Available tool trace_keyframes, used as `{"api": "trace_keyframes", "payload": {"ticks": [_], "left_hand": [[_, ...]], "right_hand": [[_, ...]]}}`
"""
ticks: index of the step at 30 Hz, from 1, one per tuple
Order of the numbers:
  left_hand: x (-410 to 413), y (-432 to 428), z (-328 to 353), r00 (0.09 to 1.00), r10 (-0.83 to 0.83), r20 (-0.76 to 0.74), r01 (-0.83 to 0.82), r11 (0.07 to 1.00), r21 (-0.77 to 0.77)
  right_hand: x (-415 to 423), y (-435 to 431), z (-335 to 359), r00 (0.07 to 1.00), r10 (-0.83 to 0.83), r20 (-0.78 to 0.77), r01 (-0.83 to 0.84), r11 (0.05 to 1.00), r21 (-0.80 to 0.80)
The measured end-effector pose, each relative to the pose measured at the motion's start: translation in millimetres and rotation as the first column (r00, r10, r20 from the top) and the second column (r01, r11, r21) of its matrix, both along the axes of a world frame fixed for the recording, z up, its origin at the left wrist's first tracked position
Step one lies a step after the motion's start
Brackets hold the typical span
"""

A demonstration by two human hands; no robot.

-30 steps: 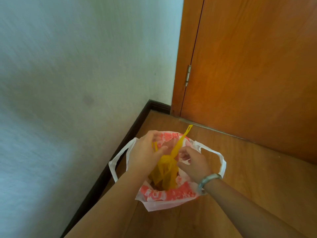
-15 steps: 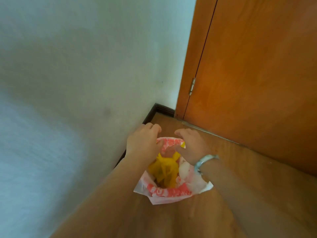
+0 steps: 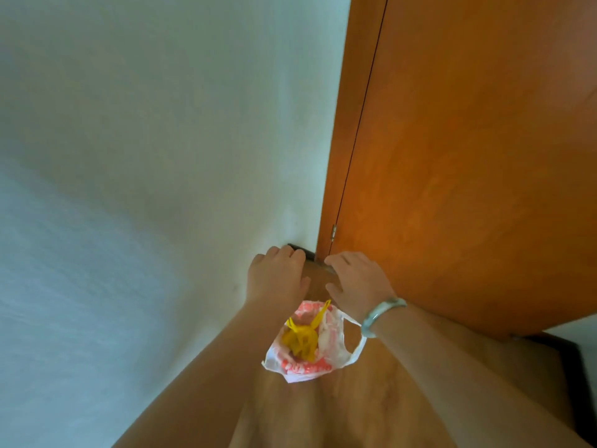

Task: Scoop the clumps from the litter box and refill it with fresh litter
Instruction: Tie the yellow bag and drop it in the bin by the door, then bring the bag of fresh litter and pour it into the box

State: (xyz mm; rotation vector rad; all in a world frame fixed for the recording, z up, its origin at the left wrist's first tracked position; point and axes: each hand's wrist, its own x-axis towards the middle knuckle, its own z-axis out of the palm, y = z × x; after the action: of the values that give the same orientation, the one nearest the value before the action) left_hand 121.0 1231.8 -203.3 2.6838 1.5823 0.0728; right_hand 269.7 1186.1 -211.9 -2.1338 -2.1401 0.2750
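Observation:
A white plastic bag with red print (image 3: 305, 367) sits on the wooden floor near the wall corner. Inside it lies a knotted yellow bag (image 3: 300, 339), its tied ends sticking up. My left hand (image 3: 277, 276) and my right hand (image 3: 357, 286) hover above the bags, palms down, fingers loosely bent, holding nothing. A pale green bangle (image 3: 381, 316) circles my right wrist. No litter box or scoop is in view.
A white wall (image 3: 145, 156) fills the left side, with a dark baseboard (image 3: 300, 250) at its foot. An orange-brown wooden door (image 3: 468, 156) stands at the right, a hinge (image 3: 333, 232) on its frame. Wooden floor (image 3: 371, 409) extends toward me.
Both hands let go of the yellow bag and lifted up out of the white bag. The view rose and tilted up, so the bags look smaller and lower.

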Motion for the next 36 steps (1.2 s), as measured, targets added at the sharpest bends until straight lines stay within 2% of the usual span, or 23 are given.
{"api": "trace_keyframes", "payload": {"ticks": [4, 9, 15, 20, 27, 36], "left_hand": [[8.6, -21.3, 90.1, 0.999, -0.008, -0.041, 0.009, 0.999, 0.033], [18.0, -45.4, 157.4, 0.996, -0.034, -0.083, 0.039, 0.997, 0.068], [24.4, -62.4, 180.3, 0.99, -0.136, -0.038, 0.139, 0.986, 0.09], [30.9, -76.4, 184.4, 0.949, -0.316, -0.005, 0.314, 0.943, 0.11], [49.5, -114.3, 187.5, 0.835, -0.55, 0.004, 0.545, 0.828, 0.134], [82.0, -205.2, 193.5, 0.611, -0.791, -0.033, 0.788, 0.605, 0.116]], "right_hand": [[-0.7, -22.9, 86.1, 0.998, -0.001, 0.064, -0.002, 0.999, 0.044], [3.4, -51.3, 153.0, 0.992, -0.016, 0.122, 0.009, 0.998, 0.062], [9.6, -82.0, 183.5, 0.984, -0.129, 0.119, 0.122, 0.99, 0.065], [6.6, -117.2, 190.7, 0.946, -0.306, 0.111, 0.298, 0.951, 0.08], [-3.0, -185.1, 189.8, 0.823, -0.557, 0.109, 0.556, 0.83, 0.04], [-12.7, -305.8, 193.1, 0.571, -0.812, 0.12, 0.814, 0.579, 0.048]]}}
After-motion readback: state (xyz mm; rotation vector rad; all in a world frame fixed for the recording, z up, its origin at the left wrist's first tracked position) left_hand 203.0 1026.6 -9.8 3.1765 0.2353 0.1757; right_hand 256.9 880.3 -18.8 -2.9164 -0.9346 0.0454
